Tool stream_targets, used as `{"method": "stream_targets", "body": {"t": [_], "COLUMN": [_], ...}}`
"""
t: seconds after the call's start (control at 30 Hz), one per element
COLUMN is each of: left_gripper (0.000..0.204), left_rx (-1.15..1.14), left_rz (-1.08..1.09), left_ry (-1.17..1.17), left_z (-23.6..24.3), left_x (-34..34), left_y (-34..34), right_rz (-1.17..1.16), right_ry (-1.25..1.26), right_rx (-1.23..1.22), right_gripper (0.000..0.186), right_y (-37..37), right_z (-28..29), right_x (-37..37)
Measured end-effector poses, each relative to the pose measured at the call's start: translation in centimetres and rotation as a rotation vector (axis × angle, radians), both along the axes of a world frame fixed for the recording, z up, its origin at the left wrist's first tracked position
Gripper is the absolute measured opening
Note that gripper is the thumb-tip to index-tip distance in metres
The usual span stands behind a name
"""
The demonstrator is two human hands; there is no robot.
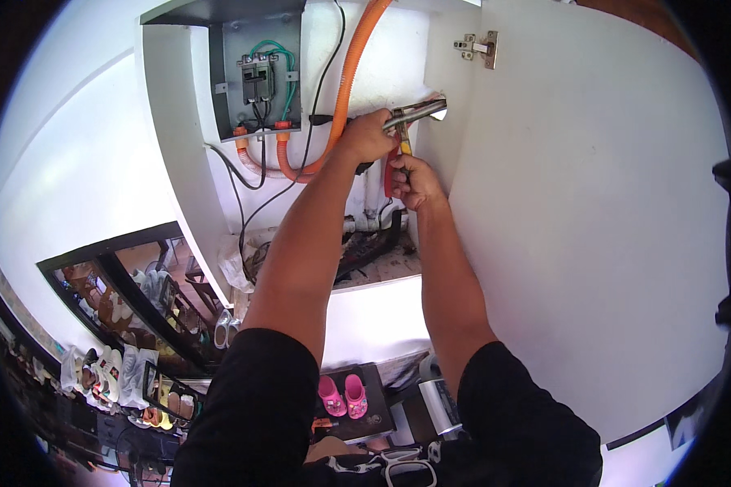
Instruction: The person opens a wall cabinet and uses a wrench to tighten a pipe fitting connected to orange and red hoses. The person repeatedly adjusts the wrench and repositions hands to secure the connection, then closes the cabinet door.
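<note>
Both my arms reach into a white wall cabinet. My left hand point(371, 138) is closed near the top of a red-handled metal hand tool point(391, 174), beside its silvery bar-like parts. Just below, my right hand point(417, 183) has its fingers wrapped round the handle, where red and yellow show. The tool's exact kind is hard to make out, and my fingers cover part of it. Behind my left wrist a thick orange corrugated conduit point(347, 85) curves down from above. A dark piece shows under my left hand, its shape mostly hidden.
On the left, a grey electrical box point(229, 105) holds a black breaker point(257, 79) with green wires. The white door point(585, 203) stands open at right on a metal hinge point(479, 49). Dirt and pipes line the cabinet floor. Pink clogs point(355, 396) and shoe racks are below.
</note>
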State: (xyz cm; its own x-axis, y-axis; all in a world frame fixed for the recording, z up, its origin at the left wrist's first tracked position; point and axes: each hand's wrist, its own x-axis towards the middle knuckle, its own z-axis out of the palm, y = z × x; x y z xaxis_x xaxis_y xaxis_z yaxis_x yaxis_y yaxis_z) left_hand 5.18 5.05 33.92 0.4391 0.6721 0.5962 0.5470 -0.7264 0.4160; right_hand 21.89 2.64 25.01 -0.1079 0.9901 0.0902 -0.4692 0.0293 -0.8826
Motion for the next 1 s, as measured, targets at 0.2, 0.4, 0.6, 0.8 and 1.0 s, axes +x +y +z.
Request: {"method": "stream_targets", "body": {"t": [0.2, 0.4, 0.6, 0.8, 1.0], "left_gripper": [0.039, 0.040, 0.046, 0.056, 0.055], "left_rx": [-0.016, 0.069, 0.038, 0.053, -0.015], "left_rz": [-0.014, -0.123, -0.077, -0.031, -0.047], "left_ry": [-0.031, -0.038, -0.002, -0.036, -0.063], "left_z": [-0.5, -1.6, -1.3, -1.0, -1.4], "left_x": [0.1, 0.1, 0.1, -0.3, 0.2], "left_y": [0.5, 2.7, 1.4, 0.9, 1.4], "right_rz": [-0.538, -0.944, -1.141, -1.094, -1.285], "right_ry": [-0.090, -0.857, -1.528, -1.441, -1.680], "right_rx": [0.364, 0.762, 0.885, 0.601, 0.566], "right_gripper": [0.041, 0.049, 0.053, 0.050, 0.053], "right_y": [-5.7, -9.8, -2.2, 4.0, 4.8], "right_z": [-0.7, 4.8, 15.4, 18.3, 16.8], "right_x": [-4.8, -7.2, -6.6, -6.5, -5.6]}}
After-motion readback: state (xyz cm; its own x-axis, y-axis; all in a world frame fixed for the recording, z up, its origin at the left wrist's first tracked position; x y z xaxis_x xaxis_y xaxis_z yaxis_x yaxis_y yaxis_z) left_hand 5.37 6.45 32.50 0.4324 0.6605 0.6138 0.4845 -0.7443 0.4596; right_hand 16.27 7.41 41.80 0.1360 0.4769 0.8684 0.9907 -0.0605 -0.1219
